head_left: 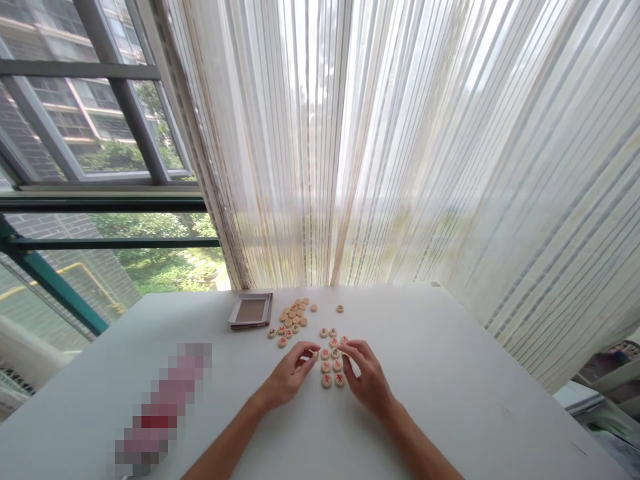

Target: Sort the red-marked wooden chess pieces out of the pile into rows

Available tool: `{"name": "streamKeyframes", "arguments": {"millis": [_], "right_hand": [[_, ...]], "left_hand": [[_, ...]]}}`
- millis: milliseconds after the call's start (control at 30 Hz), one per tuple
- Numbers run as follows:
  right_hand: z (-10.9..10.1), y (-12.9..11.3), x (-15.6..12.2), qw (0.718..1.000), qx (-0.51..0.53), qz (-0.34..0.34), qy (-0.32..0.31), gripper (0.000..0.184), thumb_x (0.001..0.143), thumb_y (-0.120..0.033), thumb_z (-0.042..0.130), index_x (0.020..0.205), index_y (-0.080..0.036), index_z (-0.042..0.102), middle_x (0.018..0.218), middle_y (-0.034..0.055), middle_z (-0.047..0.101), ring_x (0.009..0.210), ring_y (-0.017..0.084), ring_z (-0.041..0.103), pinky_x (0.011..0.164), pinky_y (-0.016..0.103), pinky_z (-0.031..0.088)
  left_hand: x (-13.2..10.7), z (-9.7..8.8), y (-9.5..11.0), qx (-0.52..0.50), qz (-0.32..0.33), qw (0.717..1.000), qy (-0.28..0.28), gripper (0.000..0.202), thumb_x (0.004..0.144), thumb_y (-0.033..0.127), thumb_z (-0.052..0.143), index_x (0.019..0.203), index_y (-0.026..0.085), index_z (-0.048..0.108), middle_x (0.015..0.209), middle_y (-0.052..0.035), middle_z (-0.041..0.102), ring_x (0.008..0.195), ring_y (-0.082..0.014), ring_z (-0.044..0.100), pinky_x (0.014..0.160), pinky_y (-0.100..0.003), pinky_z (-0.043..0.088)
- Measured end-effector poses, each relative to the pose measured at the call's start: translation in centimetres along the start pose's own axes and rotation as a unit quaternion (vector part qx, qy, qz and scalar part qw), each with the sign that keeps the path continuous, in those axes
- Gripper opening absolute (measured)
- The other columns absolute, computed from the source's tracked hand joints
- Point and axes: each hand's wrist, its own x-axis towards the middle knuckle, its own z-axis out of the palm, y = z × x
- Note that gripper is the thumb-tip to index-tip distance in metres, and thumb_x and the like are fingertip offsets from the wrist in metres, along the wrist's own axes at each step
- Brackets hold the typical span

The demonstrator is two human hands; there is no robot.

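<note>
Round wooden Chinese chess pieces with red or black characters lie on the white table (425, 400). In front of me they form two short columns, with a red piece (327, 381) at the near left and another red piece (339, 380) beside it. My left hand (290, 373) is left of the columns, its thumb and fingers closed around the edge of a pale Chinese chess piece (315, 356). My right hand (369, 375) is curled at the right side, fingertips and thumb close together by a dark-marked piece (335, 353). Whatever lies between them is hidden.
Beyond my left hand lies a loose cluster of pieces (296, 315), many face down. A shallow open box (251, 311) sits left of it. One piece (340, 309) lies apart at the back. A pixelated pink object (165, 407) is at left. Sheer curtains (340, 167) hang behind the table.
</note>
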Motion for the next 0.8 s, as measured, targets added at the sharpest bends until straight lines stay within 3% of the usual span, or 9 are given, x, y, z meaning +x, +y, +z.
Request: {"name": "streamKeyframes", "arguments": {"millis": [167,300,567,800], "right_hand": [[0.7,-1.7,0.0,0.998,0.007,-0.022,-0.052,0.029,0.089,-0.017,0.054,0.117,-0.024,0.057,0.107,0.0098,0.063,0.101,0.024,0.06,0.089,0.042,0.052],[1.1,-2.1,0.2,0.996,0.012,-0.036,-0.077,0.028,0.087,-0.016,0.056,0.114,-0.025,0.059,0.107,0.0089,0.063,0.1,0.023,0.061,0.087,0.04,0.053],[1.5,-1.6,-0.2,0.992,0.01,-0.045,-0.114,0.026,0.089,-0.012,0.054,0.11,-0.027,0.06,0.101,0.0069,0.064,0.092,0.021,0.061,0.081,0.036,0.053],[1.5,-1.2,-0.8,0.994,-0.015,-0.053,-0.098,0.028,0.09,-0.017,0.058,0.114,-0.03,0.064,0.085,0.0053,0.059,0.073,0.019,0.058,0.065,0.032,0.054]], "left_hand": [[-0.4,0.9,-1.3,-0.151,-0.033,0.988,-0.003,0.035,0.088,0.04,0.061,0.116,0.02,0.057,0.111,-0.0085,0.061,0.101,-0.0218,0.059,0.089,-0.036,0.05],[-0.6,1.5,-0.9,-0.215,-0.038,0.976,-0.012,0.033,0.087,0.037,0.064,0.114,0.019,0.058,0.11,-0.0095,0.064,0.104,-0.0233,0.059,0.093,-0.037,0.048],[-1.1,2.2,-0.5,-0.248,-0.06,0.967,-0.021,0.026,0.083,0.034,0.07,0.101,0.017,0.061,0.101,-0.0087,0.067,0.098,-0.0229,0.062,0.089,-0.035,0.048],[-0.9,2.0,-1.3,-0.259,-0.069,0.963,-0.027,0.025,0.078,0.033,0.074,0.092,0.016,0.061,0.094,-0.0082,0.067,0.09,-0.0211,0.064,0.082,-0.033,0.05]]}}
